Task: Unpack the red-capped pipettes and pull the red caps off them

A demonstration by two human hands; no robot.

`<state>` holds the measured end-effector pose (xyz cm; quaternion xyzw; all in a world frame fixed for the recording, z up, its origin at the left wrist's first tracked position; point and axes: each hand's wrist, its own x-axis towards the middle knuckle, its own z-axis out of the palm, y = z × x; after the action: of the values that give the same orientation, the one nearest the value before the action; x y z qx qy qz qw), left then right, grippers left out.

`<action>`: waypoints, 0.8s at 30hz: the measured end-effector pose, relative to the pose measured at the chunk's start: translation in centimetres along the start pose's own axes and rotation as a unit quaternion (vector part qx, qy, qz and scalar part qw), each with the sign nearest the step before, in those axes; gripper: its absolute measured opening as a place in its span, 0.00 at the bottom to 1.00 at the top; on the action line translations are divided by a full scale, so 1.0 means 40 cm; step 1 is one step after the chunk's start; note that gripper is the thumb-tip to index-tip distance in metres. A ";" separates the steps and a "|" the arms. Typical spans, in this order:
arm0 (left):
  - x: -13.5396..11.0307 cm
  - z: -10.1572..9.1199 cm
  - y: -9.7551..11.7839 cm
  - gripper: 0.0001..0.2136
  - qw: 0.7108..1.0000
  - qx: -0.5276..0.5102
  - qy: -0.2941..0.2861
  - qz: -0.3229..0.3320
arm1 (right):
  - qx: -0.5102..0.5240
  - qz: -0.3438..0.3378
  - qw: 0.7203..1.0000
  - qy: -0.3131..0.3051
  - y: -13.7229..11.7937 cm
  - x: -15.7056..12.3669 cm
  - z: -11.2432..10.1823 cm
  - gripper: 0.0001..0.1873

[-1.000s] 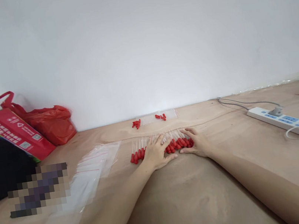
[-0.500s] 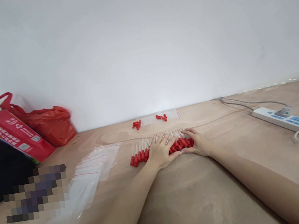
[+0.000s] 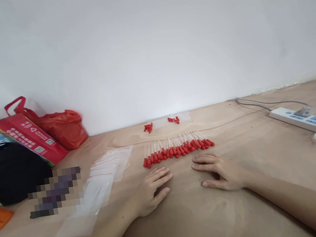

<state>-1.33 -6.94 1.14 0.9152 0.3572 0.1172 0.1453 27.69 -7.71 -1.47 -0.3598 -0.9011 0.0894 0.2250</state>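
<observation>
Several droppers [image 3: 177,150] with red rubber bulbs and thin clear tubes lie side by side in a row on the wooden table [image 3: 186,225]. Their bulbs point toward me, their tubes toward the wall. My left hand [image 3: 151,190] rests just in front of the row's left part, fingers apart and holding nothing. In front of the right part lies my right hand [image 3: 221,172], also empty with its fingers spread. Neither hand touches the droppers. Farther back, loose red bulbs [image 3: 148,128] sit beside and on a clear zip bag [image 3: 186,117].
Flat clear zip bags [image 3: 105,182] are spread left of my left hand. Beyond them are a blurred-out item [image 3: 57,192], a black bag [image 3: 14,171], a red carrier bag [image 3: 30,137] and a red plastic bag [image 3: 67,128]. A white power strip [image 3: 310,123] with cables lies at right.
Both hands have left the droppers and drawn back toward me, moving apart. The whole row now shows uncovered. The view has shifted slightly left.
</observation>
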 end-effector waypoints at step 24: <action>0.032 -0.017 -0.117 0.11 0.935 0.005 0.314 -0.165 | 0.020 0.018 1.000 -0.006 0.012 0.005 -0.001 0.24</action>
<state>-3.53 -2.66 0.28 0.7607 0.5312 0.3710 0.0383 27.88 -7.24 -1.54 -0.3712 -0.8937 0.1136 0.2249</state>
